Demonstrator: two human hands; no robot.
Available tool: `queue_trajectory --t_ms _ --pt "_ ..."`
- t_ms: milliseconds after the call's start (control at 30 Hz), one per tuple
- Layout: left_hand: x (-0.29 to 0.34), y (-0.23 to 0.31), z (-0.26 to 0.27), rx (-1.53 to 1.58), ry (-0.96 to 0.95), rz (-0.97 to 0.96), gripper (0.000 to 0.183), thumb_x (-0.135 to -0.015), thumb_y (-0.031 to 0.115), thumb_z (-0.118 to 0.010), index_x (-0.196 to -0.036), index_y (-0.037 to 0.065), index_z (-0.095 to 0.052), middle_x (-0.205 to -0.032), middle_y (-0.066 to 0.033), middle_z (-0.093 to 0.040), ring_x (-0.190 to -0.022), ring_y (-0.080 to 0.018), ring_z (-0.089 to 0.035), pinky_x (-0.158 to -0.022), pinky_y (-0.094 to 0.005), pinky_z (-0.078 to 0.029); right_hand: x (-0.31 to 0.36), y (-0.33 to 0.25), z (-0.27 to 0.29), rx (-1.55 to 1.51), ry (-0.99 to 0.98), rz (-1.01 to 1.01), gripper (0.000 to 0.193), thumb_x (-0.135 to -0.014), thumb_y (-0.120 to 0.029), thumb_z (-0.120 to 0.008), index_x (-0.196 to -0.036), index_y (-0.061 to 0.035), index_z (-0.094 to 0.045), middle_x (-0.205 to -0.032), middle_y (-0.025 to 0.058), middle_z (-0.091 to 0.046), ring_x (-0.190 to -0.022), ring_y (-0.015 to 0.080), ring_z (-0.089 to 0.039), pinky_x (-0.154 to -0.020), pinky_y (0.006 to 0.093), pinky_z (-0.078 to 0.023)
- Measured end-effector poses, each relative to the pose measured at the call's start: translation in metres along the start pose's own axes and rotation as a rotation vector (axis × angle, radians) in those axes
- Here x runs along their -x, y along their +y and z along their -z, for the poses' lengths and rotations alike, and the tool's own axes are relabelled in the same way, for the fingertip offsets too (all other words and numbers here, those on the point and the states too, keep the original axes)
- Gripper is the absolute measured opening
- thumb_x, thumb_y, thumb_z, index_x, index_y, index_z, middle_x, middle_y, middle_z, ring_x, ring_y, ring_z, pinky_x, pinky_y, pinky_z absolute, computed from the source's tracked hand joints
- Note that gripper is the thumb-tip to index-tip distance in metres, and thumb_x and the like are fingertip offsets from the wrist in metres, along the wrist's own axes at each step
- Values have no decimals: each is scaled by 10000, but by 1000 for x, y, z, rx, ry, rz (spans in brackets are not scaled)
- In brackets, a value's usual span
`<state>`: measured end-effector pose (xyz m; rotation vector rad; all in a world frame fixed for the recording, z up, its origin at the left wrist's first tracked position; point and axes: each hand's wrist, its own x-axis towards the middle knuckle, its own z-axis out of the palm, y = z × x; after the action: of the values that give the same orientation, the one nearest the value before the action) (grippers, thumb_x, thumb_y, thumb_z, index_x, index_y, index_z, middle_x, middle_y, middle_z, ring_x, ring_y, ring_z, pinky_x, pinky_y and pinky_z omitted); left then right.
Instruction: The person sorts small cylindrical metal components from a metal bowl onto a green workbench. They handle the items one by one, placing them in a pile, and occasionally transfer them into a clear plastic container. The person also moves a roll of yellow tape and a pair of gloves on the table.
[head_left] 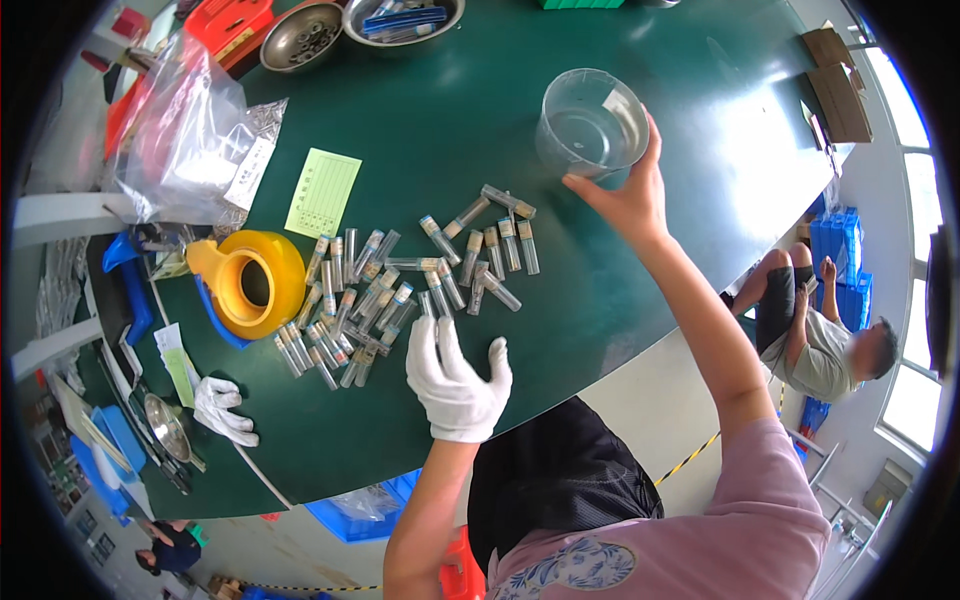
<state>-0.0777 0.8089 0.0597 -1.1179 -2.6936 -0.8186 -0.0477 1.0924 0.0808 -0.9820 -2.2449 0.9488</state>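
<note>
My right hand [632,192], bare, grips a clear round plastic tub [590,125] by its side, over the far right of the green table. The tub looks transparent, with a pale label patch on its wall. My left hand [456,385] wears a white glove; its fingers are spread and its fingertips are at the near edge of a loose pile of small clear tubes [375,300]. The tubes have pale bands at one end and lie in a jumble. Whether the left fingertips touch a tube cannot be told.
Left of the tubes stand a yellow tape roll [250,285] and a green printed slip [323,192]. A spare white glove [224,410] lies by the near left edge. Metal bowls [300,40] and a clear plastic bag [185,140] are at the far left. Another person [825,340] sits at right.
</note>
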Motion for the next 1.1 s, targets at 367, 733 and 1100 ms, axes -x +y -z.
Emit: queue_trajectory --t_ms 367,733,1100 --pt "74 -122 70 -337 419 570 481 -919 147 -611 -1331 -17 -423 -1338 -194 -394 -1160 -311 -481 -959 -430 -437 79 -6 -25 69 -1 185 320 -739 -108 -722 -1046 -70 -644 -1032 92 -596 -963 288 -562 -834 394 -436" --pt "61 -188 78 -541 388 891 372 -951 246 -551 -1240 13 -535 -1248 -196 -454 -1108 -344 -504 -904 -428 -460 70 -35 -35 -314 -21 -49 132 -803 -39 -698 -928 -17 -660 -836 57 -623 -773 155 -596 -712 288 -490" --pt "59 -188 80 -549 353 933 394 -954 290 -517 -1241 21 -546 -1238 -184 -480 -1106 -328 -510 -898 -419 -460 40 -56 11 -281 284 9 229 -760 -21 -744 -975 -17 -665 -771 42 -623 -708 120 -593 -673 238 -479"
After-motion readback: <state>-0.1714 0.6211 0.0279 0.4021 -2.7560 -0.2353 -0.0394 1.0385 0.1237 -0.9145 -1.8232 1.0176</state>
